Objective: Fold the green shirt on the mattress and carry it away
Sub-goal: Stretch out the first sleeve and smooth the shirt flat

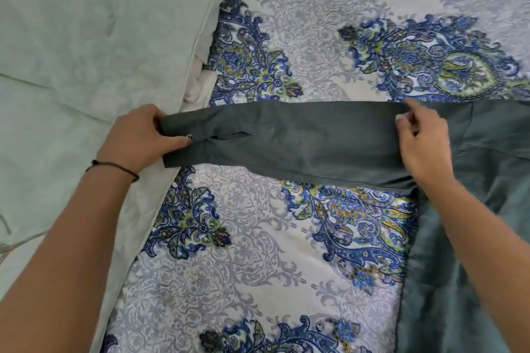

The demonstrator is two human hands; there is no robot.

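The dark green shirt (473,209) lies on the patterned mattress (258,252), its body along the right edge of the view. One long sleeve (301,137) stretches out flat to the left. My left hand (140,137) grips the sleeve's cuff, which has a small metal snap. My right hand (421,140) rests on the sleeve near the shoulder, fingers partly curled and pressing the cloth; whether it pinches the fabric is unclear.
A pale green quilt or pillow (86,51) covers the left side and overlaps the mattress edge. A bit of white-pink cloth (198,86) peeks out beneath it. The blue floral sheet shows above and below the sleeve.
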